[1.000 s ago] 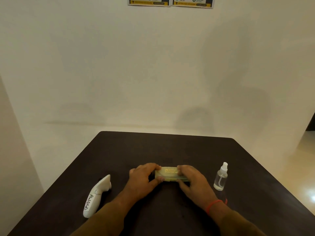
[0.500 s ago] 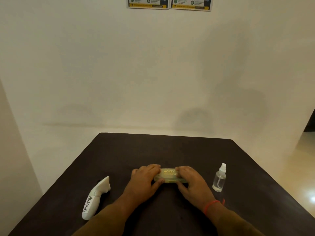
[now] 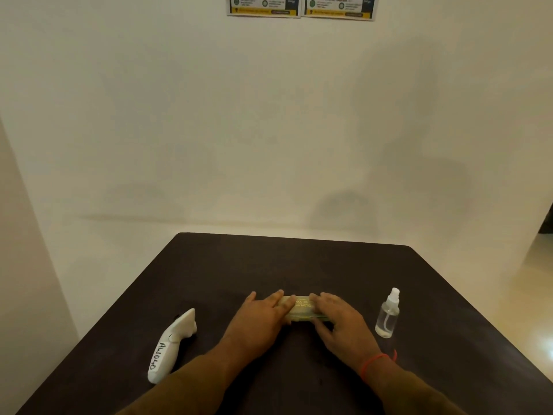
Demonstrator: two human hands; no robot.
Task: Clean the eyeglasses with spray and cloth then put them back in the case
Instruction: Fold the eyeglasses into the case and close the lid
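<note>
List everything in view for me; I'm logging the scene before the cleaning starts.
table: one, dark brown, fills the lower frame
glasses case: one, pale yellow-green with gold print, closed, table centre, under both hands
spray bottle: one, clear with white nozzle, upright, right of the case
controller: one, white with a handwritten label, lying left of the case
posters: two, dark with yellow, top of the wall
wrist thread: one, red, right wrist
left hand: one, resting on the case's left end
right hand: one, resting on the case's right end
</note>
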